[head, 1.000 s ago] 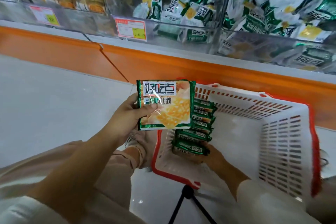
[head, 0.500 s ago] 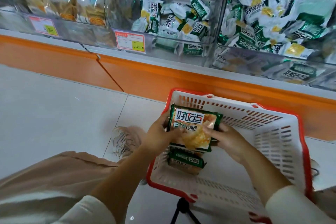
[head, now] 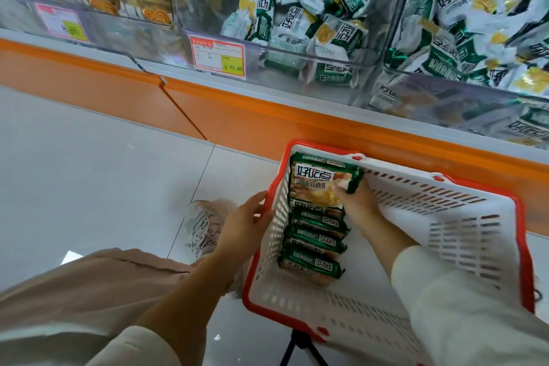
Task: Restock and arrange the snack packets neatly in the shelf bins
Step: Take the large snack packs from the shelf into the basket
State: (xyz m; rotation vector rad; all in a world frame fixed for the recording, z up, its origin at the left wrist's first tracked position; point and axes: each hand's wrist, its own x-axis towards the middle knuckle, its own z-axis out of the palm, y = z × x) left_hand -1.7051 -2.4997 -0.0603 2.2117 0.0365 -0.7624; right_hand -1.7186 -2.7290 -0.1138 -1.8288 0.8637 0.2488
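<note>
Leaning against the basket point(head: 463, 235) wall nearest the left hand point(head: 246, 223), a row of snack packets point(head: 315, 246) is seen between the hands. The farthest packet point(head: 318, 184) is pinched at its right edge by the right hand point(head: 356, 205); the basket rim is touched by the left hand's relaxed fingers.

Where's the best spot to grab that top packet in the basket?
Pinch the top packet by its free right edge, coming from the right: its left edge lies against the basket wall, and more packets crowd its lower end. The right hand holds it there.
</note>
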